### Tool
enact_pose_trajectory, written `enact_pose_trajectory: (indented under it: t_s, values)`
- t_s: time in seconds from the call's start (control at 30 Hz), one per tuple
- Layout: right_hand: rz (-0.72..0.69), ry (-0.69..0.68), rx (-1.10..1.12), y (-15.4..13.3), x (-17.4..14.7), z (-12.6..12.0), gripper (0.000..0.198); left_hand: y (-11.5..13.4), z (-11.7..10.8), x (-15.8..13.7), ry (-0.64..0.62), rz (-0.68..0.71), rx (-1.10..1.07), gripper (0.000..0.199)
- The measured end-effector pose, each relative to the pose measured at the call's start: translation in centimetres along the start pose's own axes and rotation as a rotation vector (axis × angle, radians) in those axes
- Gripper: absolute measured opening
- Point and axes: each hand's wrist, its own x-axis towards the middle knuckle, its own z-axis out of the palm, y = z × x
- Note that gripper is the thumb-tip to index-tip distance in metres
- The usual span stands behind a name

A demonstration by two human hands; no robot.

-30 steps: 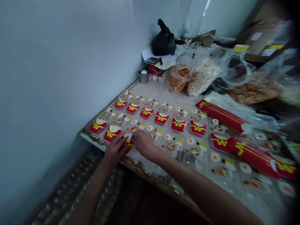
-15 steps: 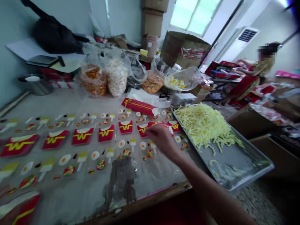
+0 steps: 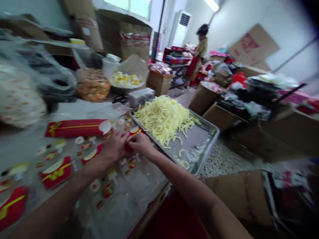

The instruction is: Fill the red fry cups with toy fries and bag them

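My left hand point(image 3: 115, 146) and my right hand point(image 3: 141, 143) meet over a red french fries carton point(image 3: 136, 130) at the table's right side. The right fingers pinch its near edge, while the left fingers are closed on its left side; blur and the hands hide part of it. Another red carton with a yellow W point(image 3: 56, 172) lies flat to the left, among small toy food pieces such as a fried egg point(image 3: 95, 185) and a round pizza-like piece point(image 3: 108, 190). Beyond the left hand lies a stack of flat red cartons point(image 3: 74, 128).
A metal tray point(image 3: 208, 146) of pale yellow fries point(image 3: 164, 116) stands right of the hands. Behind are a bag of orange pieces point(image 3: 92, 84), a bag of yellow-and-white pieces point(image 3: 127, 79) and scissors point(image 3: 120, 99). Cardboard boxes point(image 3: 239, 196) crowd the right; a person point(image 3: 198, 53) stands far back.
The view has swung right and closer to the tray. My left hand has come from the lower left corner to join my right hand at the carton by the tray.
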Motion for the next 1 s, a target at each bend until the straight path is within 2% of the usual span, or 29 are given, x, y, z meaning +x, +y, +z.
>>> enact_pose_trajectory:
  t_s: [0.1, 0.2, 0.27, 0.3, 0.37, 0.4, 0.47, 0.53, 0.63, 0.7, 0.8, 0.87, 0.93, 1.0]
  values:
    - [-0.043, 0.113, -0.02, 0.9, -0.3, -1.8, 0.024, -1.7, 0.5, 1.0, -0.003, -0.027, -0.04, 0.071]
    - [-0.067, 0.285, -0.194, 1.5, -2.2, -4.2, 0.022, -1.8, 0.8, 1.2, 0.035, -0.071, -0.056, 0.091]
    - [-0.103, 0.34, -0.279, 1.7, -4.1, -5.3, 0.018, 0.3, 0.8, 1.5, 0.104, -0.02, -0.095, 0.101]
    - [-0.14, 0.34, -0.29, 1.9, -5.0, -5.7, 0.017, 2.0, 0.8, 1.7, 0.138, 0.035, -0.129, 0.1]
    - [-0.247, 0.297, -0.266, 3.0, -6.8, -6.5, 0.016, 5.6, 0.8, 2.4, 0.167, 0.124, -0.196, 0.083]
    - [-0.289, 0.258, -0.244, 4.0, -7.5, -7.1, 0.017, 7.3, 0.7, 2.8, 0.164, 0.12, -0.205, 0.076]
    - [-0.282, 0.183, -0.193, 7.5, -8.3, -9.1, 0.023, 9.7, 0.7, 3.4, 0.162, 0.011, -0.182, 0.072]
    - [-0.133, 0.162, -0.161, 12.7, -8.4, -12.3, 0.026, 11.0, 0.9, 3.8, 0.152, -0.133, -0.166, 0.079]
    - [0.129, 0.276, -0.27, 21.1, -6.7, -17.5, 0.025, 12.3, 1.3, 4.2, 0.118, -0.236, -0.205, 0.085]
    - [0.114, 0.311, -0.397, 25.4, -4.8, -19.7, 0.035, 13.7, 1.4, 4.6, 0.119, -0.189, -0.236, 0.086]
    - [-0.118, 0.141, -0.51, 28.6, -2.9, -20.6, 0.05, 16.0, 1.3, 5.4, 0.174, -0.067, -0.261, 0.088]
    - [-0.233, 0.017, -0.465, 29.3, -3.1, -20.6, 0.058, 16.8, 1.3, 5.6, 0.215, -0.062, -0.239, 0.087]
    - [-0.237, 0.029, -0.347, 30.0, -4.1, -20.8, 0.063, 16.8, 1.5, 5.7, 0.212, -0.095, -0.212, 0.086]
    - [-0.166, 0.153, -0.233, 30.7, -5.2, -21.4, 0.057, 16.6, 2.1, 5.8, 0.169, -0.097, -0.211, 0.087]
